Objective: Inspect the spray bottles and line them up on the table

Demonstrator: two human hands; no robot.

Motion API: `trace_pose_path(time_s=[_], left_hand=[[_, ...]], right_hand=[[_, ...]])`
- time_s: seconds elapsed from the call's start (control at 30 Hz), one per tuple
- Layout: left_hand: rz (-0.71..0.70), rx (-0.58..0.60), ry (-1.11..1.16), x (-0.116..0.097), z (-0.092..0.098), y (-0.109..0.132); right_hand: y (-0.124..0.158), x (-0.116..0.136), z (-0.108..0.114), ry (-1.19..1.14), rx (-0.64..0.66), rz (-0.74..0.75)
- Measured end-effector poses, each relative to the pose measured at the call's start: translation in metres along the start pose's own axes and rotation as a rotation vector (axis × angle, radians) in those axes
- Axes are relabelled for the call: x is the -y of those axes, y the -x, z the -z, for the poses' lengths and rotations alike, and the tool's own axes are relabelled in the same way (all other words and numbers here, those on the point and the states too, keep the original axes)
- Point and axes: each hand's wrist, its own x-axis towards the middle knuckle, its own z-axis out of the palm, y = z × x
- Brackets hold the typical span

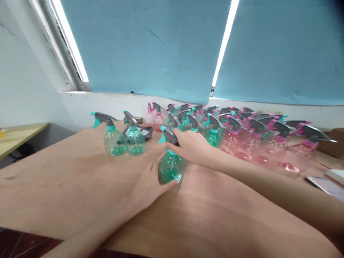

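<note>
A clear green spray bottle (171, 167) with a grey and teal trigger head stands on the wooden table (67, 186) in the middle of the view. My left hand (150, 184) cups its round base from the near side. My right hand (189, 145) closes over its trigger head from the right. Two more green spray bottles (114, 138) (135, 138) stand side by side to the left, apart from both hands.
Behind my right hand, several green bottles (213, 132) and pink spray bottles (255, 139) crowd the back and right of the table under blue blinds. A dark flat packet (146, 132) lies behind the two left bottles. White sheets (329, 182) lie at the right edge.
</note>
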Motion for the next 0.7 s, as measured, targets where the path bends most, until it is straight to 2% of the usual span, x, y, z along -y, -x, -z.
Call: trace_pose_path(time_s=[0.13,0.3,0.4,0.5,0.7], left_hand=[[0.026,0.054,0.148,-0.026,-0.010,0.003],[0.001,0.157,0.290,-0.044,-0.028,-0.001],[-0.002,0.215,0.324,-0.057,-0.038,-0.008],[-0.002,0.252,0.306,-0.075,-0.050,-0.016],[-0.142,0.298,0.362,-0.101,-0.077,-0.029]], right_hand=[[0.029,-0.026,0.010,-0.125,0.023,0.013],[0.062,-0.069,0.010,-0.451,0.078,0.103],[0.079,-0.090,0.004,-0.570,0.034,0.132],[0.091,-0.106,-0.005,-0.658,-0.030,0.100],[0.098,-0.125,-0.026,-0.846,-0.192,-0.017]])
